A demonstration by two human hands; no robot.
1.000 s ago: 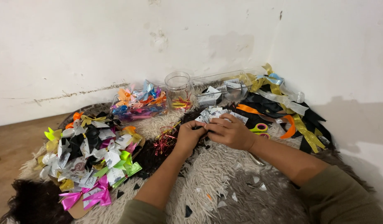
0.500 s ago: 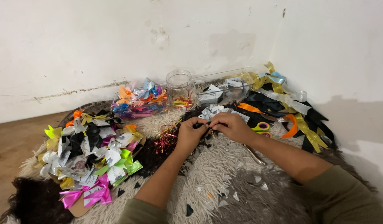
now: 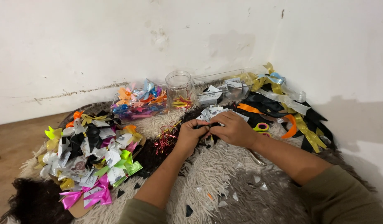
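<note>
- Head view: left hand [image 3: 190,133] and right hand [image 3: 233,129] meet at the middle of the shaggy grey-white rug [image 3: 224,182], fingertips touching each other.
- Both hands' fingers pinched together on a small strip of black ribbon [image 3: 209,125], held just above the rug; most of it hidden by fingers, shape can't be told.
- Landmark = clear glass jar [image 3: 179,88], upright at the wall, w/ thin red and gold strands inside.
- Hands sit in front of jar, slightly to its right.
- Just right of jar: clear plastic tray [image 3: 228,88] holding silver-white folded ribbon pieces.
- Left of jar, touching or nearly so: clear plastic box of orange, blue and pink ribbon bows [image 3: 139,103].
- Far left of jar, nearer the camera: big heap of finished bows in silver, black, neon yellow, green and magenta [image 3: 89,159], on the rug edge.
- Betw. jar and left hand: tangle of red metallic twist wire [image 3: 164,140] on the rug.
- Right of jar, by the wall corner: loose lengths of black, gold, orange and silver ribbon [image 3: 291,112].
- Just right of right hand: scissors w/ yellow-pink handles [image 3: 262,127], lying flat.
- Small ribbon offcuts [image 3: 224,199] scattered on rug betw. the forearms.
</note>
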